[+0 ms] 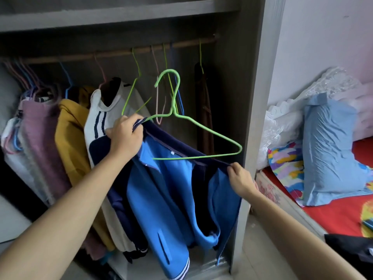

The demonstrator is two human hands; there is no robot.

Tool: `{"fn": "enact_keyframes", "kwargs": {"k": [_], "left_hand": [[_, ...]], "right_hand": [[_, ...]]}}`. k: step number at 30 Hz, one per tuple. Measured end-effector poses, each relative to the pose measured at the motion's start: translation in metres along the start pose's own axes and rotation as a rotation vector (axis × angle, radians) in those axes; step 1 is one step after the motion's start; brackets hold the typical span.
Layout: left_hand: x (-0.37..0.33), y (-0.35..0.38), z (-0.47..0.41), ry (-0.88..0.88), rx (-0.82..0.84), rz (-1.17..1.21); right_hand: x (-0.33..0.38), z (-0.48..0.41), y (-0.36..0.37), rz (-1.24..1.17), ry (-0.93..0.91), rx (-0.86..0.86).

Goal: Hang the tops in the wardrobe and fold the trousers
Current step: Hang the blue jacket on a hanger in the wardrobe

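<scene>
Head view.
- Wardrobe [256, 98]: rail [121, 53] carries hung tops at 9 o'clock: mauve top [40, 138], mustard top [72, 138], white top [101, 116] w/ navy stripes.
- Blue jacket [167, 188]: centre frame, before wardrobe opening, collar up, hem at 6.
- Neck label [172, 152]: white, text unreadable.
- Green hanger [173, 104]: hook to 12, off rail, long axis 10–4.
- L hand [125, 136]: grips collar.
- R hand [241, 178]: pinches shoulder edge.
- Blue pillow [331, 150]: on bed [333, 219], at 3.
</scene>
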State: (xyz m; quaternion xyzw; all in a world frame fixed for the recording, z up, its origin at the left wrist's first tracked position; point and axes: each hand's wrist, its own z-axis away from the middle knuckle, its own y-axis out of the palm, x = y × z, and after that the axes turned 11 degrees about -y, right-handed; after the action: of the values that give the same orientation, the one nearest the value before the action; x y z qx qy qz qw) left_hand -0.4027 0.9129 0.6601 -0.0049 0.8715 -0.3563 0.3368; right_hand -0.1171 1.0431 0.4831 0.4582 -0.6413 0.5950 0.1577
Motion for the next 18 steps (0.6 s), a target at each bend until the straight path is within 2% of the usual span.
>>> {"fn": "enact_keyframes", "kwargs": {"k": [5, 8, 13, 18], "left_hand": [[0.048, 0.002, -0.002, -0.043, 0.03, -0.101], [0.061, 0.009, 0.004, 0.028, 0.06, -0.196], [0.075, 0.033, 0.016, 0.085, 0.1, -0.356], [0.067, 0.055, 0.032, 0.001, 0.102, -0.348]], "right_hand": [[0.014, -0.027, -0.04, -0.138, -0.048, -0.161], [0.029, -0.04, -0.057, -0.181, -0.085, -0.232], [0.053, -0.052, -0.072, -0.174, -0.155, -0.282], [0.078, -0.053, -0.075, -0.257, -0.156, -0.301]]}}
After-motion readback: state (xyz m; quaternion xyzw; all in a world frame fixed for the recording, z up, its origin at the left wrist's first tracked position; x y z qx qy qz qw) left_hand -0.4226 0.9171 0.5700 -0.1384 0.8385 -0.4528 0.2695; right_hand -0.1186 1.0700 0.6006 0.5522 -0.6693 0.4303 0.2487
